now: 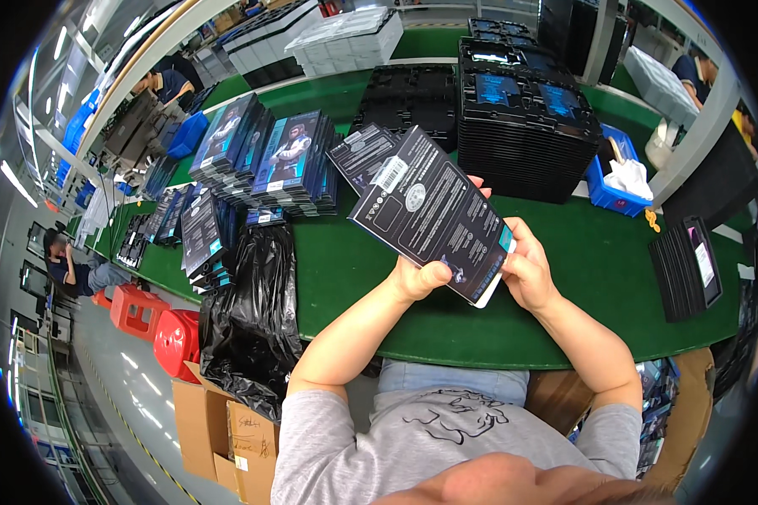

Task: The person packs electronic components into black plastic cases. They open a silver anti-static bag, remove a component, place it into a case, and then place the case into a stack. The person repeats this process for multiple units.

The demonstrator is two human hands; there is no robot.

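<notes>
A flat dark printed box [434, 215] is tilted above the green table in front of me, its text-covered back face up. My left hand [417, 279] grips its lower left edge, thumb on top and the other fingers hidden underneath. At the lower right corner, my right hand [526, 265] is closed on the same box. Fingertips show past its right edge; whose they are I cannot tell. A white edge sticks out below the box's lower end. Behind its upper left part lies a second dark box [358, 151], partly covered; what supports it is hidden.
Stacks of similar boxes [290, 156] stand at left on the green table [354, 286]. Black trays [522, 126] are piled at the back. A blue bin [619, 189] and upright black panels [686, 269] are at right. A black plastic bag [253, 311] hangs over the front edge.
</notes>
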